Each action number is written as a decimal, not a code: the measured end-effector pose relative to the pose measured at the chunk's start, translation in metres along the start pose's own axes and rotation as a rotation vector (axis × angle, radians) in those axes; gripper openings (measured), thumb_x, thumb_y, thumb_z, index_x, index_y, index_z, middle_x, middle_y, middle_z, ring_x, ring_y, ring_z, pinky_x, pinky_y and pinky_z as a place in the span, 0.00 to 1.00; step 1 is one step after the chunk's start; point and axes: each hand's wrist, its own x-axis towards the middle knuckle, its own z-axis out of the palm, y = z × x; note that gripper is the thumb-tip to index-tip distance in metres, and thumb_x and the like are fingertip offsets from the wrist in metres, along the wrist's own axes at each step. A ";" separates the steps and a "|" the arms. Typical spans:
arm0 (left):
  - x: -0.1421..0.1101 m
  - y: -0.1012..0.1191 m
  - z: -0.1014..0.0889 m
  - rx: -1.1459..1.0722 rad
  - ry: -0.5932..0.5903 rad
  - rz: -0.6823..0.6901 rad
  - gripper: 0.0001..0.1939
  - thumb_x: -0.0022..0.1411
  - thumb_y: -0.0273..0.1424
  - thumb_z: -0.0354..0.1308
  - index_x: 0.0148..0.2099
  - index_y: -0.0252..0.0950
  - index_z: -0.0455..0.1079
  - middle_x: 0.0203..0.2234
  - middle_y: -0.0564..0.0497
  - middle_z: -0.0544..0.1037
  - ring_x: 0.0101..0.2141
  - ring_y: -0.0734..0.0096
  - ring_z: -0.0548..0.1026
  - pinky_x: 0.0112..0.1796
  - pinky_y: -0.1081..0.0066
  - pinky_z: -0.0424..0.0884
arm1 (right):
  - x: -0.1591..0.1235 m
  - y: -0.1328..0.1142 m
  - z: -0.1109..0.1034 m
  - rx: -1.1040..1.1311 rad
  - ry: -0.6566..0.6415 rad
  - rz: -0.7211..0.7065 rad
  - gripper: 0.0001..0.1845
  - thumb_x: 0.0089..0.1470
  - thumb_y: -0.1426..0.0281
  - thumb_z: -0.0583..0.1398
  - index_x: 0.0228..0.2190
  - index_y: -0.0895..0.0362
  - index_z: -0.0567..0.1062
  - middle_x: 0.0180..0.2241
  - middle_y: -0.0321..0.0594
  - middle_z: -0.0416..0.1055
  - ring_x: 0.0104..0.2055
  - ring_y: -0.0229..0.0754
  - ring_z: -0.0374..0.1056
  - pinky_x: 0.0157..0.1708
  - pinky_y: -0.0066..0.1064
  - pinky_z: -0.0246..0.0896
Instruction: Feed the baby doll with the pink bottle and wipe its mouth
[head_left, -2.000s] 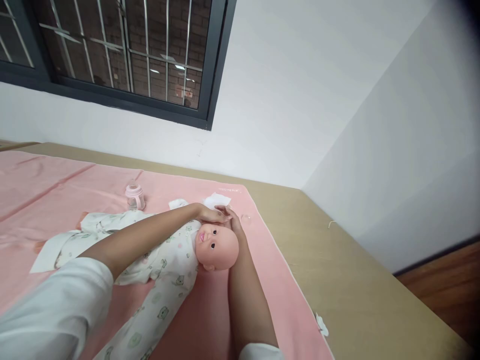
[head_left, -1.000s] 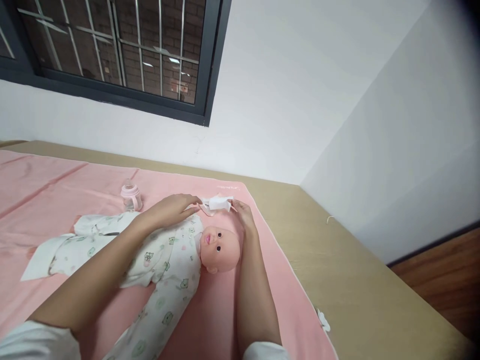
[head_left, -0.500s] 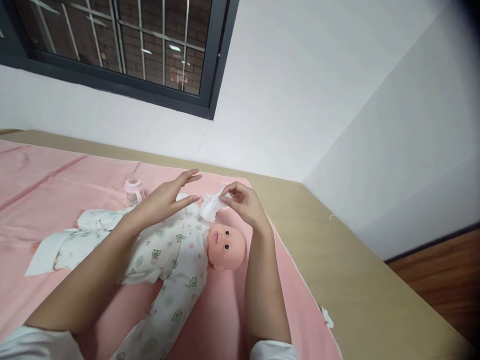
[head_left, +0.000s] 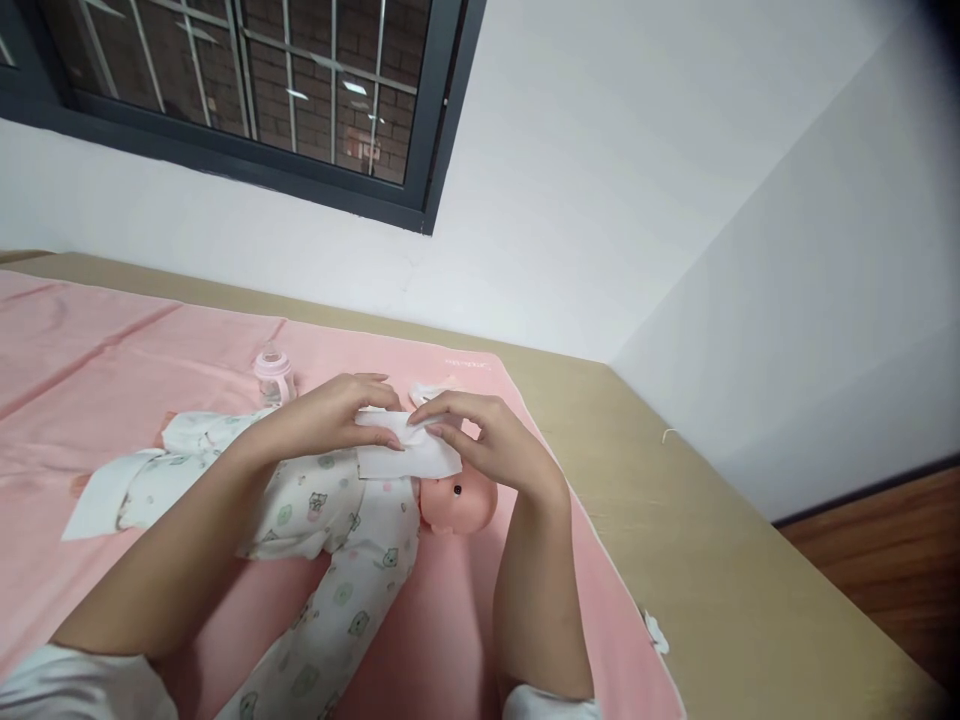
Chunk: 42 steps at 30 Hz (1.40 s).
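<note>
A white tissue (head_left: 409, 462) is spread flat between my two hands, above the doll's chest and part of its face. My left hand (head_left: 337, 415) grips its left side, thumb in front and fingers behind. From the right, my right hand (head_left: 491, 440) pinches the upper part between thumb and forefinger. Below lies a baby doll (head_left: 450, 505) on its back, head to the right, in white clothes (head_left: 322, 505) with green prints. The tissue hides its mouth and one eye. Just behind my right fingers, another white piece (head_left: 427, 393) lies on the pink sheet (head_left: 450, 620), partly hidden.
A baby bottle (head_left: 274, 375) with a pink collar and handle stands beyond my left forearm. The sheet covers much of a wooden surface (head_left: 637, 480), with a crumpled white scrap (head_left: 655, 632) at its right edge. A wall (head_left: 540, 250) and barred window (head_left: 330, 90) rise behind.
The crumpled tissue in my right hand is now opened out flat. My left hand has gone from free with fingers apart to gripping it, and both hands sit lower, over the doll's face.
</note>
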 end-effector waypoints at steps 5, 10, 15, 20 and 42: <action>-0.002 0.000 -0.001 -0.101 -0.004 -0.104 0.15 0.59 0.45 0.62 0.36 0.38 0.74 0.32 0.53 0.76 0.38 0.64 0.75 0.47 0.67 0.68 | -0.004 0.002 -0.007 0.011 0.090 -0.028 0.10 0.61 0.70 0.57 0.42 0.51 0.77 0.42 0.39 0.76 0.45 0.40 0.71 0.45 0.33 0.66; -0.004 0.002 0.000 -0.237 -0.009 -0.015 0.12 0.61 0.41 0.62 0.35 0.38 0.76 0.33 0.52 0.76 0.40 0.65 0.74 0.42 0.71 0.69 | -0.005 0.004 -0.008 0.050 0.146 -0.018 0.11 0.59 0.67 0.59 0.44 0.51 0.76 0.44 0.41 0.74 0.47 0.43 0.70 0.45 0.35 0.66; -0.005 0.013 0.001 -0.219 0.166 0.118 0.06 0.61 0.36 0.63 0.36 0.39 0.77 0.49 0.49 0.73 0.50 0.63 0.71 0.51 0.68 0.68 | -0.004 0.005 -0.005 0.105 0.198 0.044 0.20 0.58 0.66 0.60 0.52 0.48 0.70 0.49 0.41 0.71 0.40 0.39 0.71 0.43 0.33 0.68; -0.008 0.016 -0.002 -0.287 0.101 0.081 0.08 0.62 0.36 0.62 0.41 0.40 0.77 0.51 0.49 0.75 0.54 0.59 0.70 0.54 0.65 0.66 | -0.003 0.022 -0.009 0.183 0.286 0.106 0.23 0.57 0.65 0.60 0.55 0.48 0.66 0.52 0.41 0.68 0.40 0.36 0.72 0.44 0.32 0.68; 0.019 0.014 0.063 0.116 -0.227 -0.255 0.05 0.57 0.27 0.55 0.28 0.36 0.67 0.28 0.53 0.76 0.31 0.65 0.72 0.30 0.71 0.59 | -0.018 0.230 0.054 0.723 0.657 0.600 0.12 0.42 0.68 0.64 0.32 0.59 0.74 0.28 0.38 0.75 0.32 0.39 0.73 0.42 0.33 0.68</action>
